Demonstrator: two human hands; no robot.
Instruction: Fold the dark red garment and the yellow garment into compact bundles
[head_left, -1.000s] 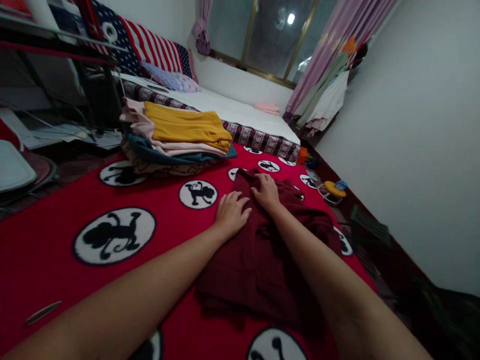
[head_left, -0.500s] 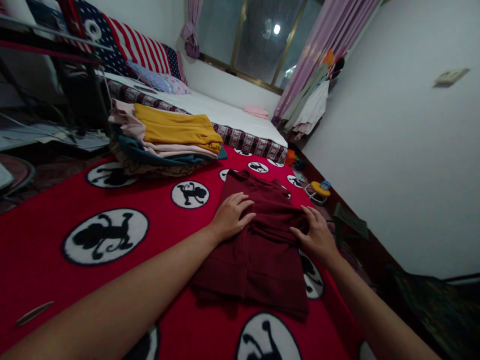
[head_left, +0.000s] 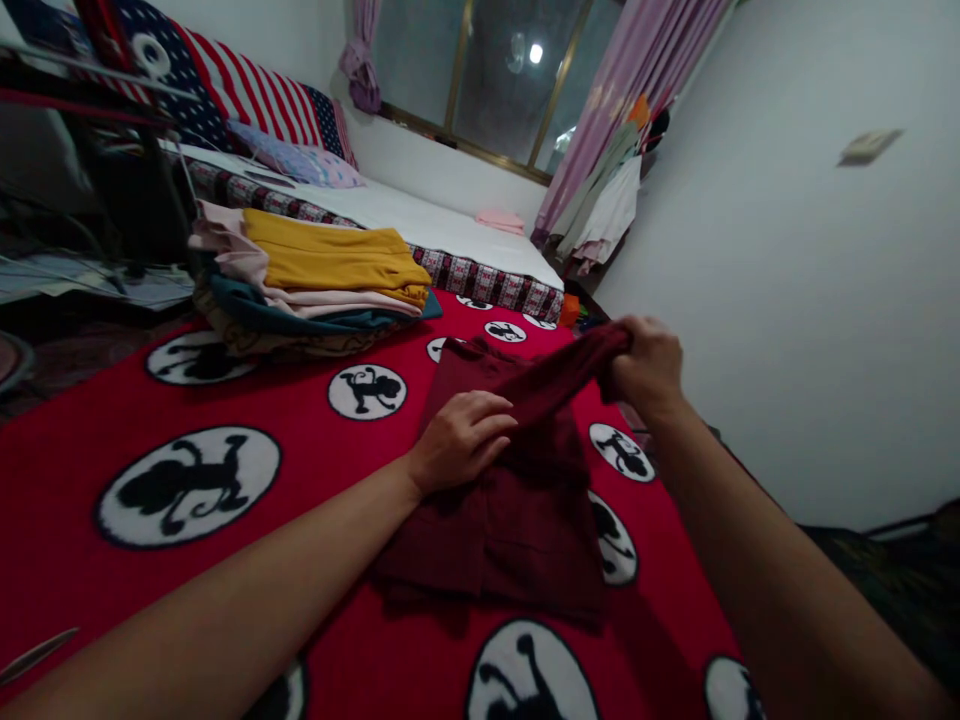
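Observation:
A maroon garment lies on the red blanket; whether it is a top or trousers I cannot tell. My left hand rests on its left side, fingers stretched over the cloth. Bunched in the closed fingers of my right hand is a long, sleeve-like part of the same garment, lifted and stretched taut above the rest. The lower part stays flat on the blanket.
Folded clothes, yellow on top, are stacked at the back left. Beyond stands a bed with a pillow. Clothes hang by the purple curtain. A white wall bounds the right side.
My right hand has closed on the maroon garment's right part and raised it up and away from the blanket. My left hand stays on the cloth. The view has shifted slightly.

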